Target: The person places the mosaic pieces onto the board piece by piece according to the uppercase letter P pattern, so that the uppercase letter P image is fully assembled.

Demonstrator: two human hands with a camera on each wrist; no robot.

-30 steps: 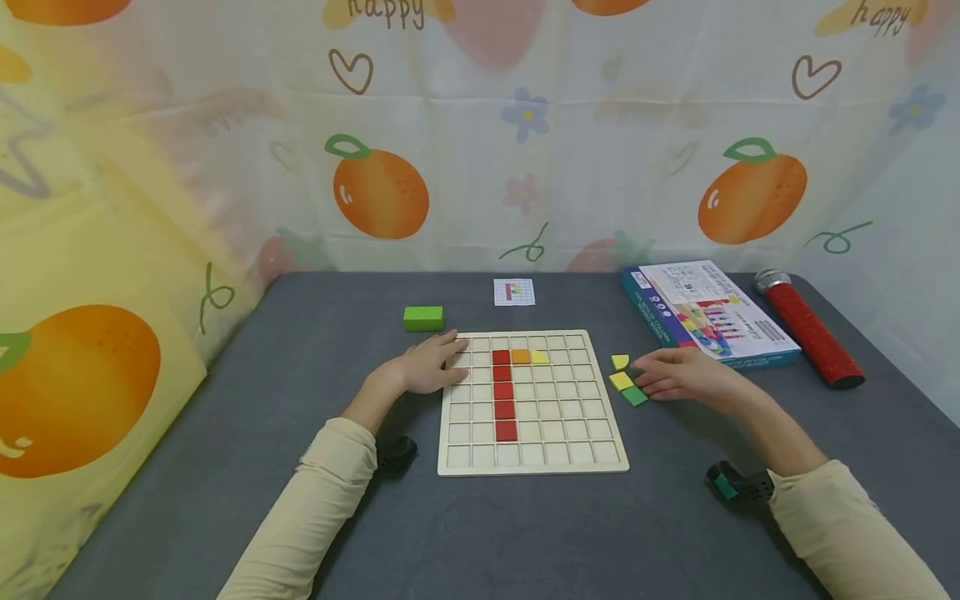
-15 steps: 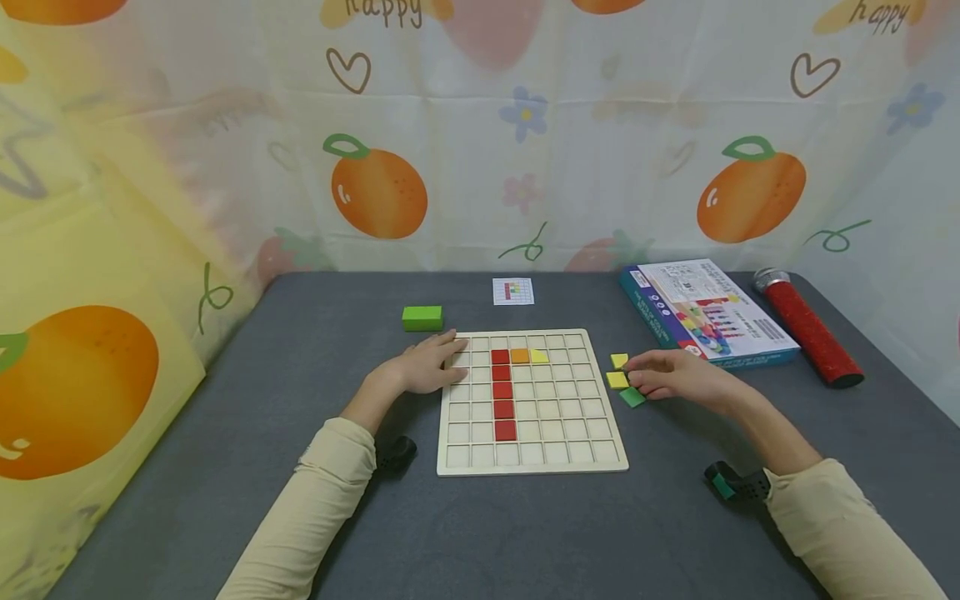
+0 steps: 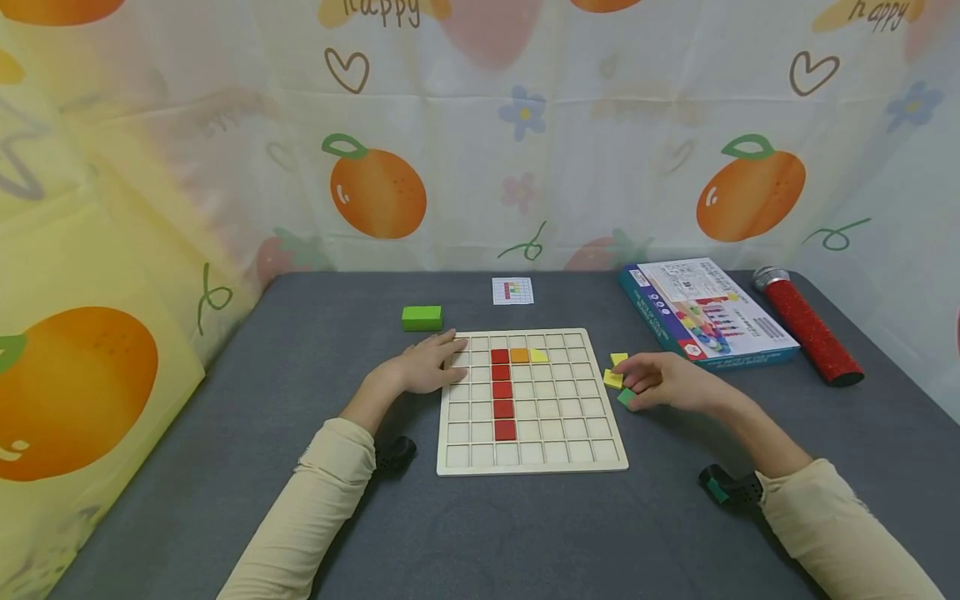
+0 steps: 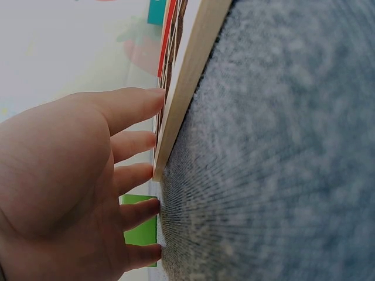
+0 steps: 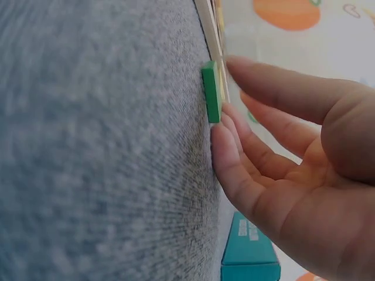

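Observation:
My left hand (image 3: 420,367) rests with spread fingers on the left edge of a pale wooden grid board (image 3: 555,421). On the board stand a column of red tiles (image 3: 504,409), an orange tile (image 3: 520,356) and a yellow tile (image 3: 538,356). Right of the board, my right hand (image 3: 671,381) hovers low with gently bent fingers over a small group of loose tiles. Its fingertips are at a loose yellow tile (image 3: 611,379) and a green tile (image 5: 212,93); the thumb and fingers stand apart. Another yellow tile (image 3: 618,358) lies just behind, partly covered.
Behind the board lie a green block (image 3: 422,318) and a small pattern card (image 3: 513,291). At the back right are a flat game box (image 3: 712,312) and a red microphone-shaped cylinder (image 3: 813,333). A printed curtain (image 3: 585,167) hangs behind the grey table (image 3: 525,533).
My right hand has moved slightly left and its fingers have bent more. The loose green tile and one yellow tile have slid a little toward the board. My left hand has stayed put.

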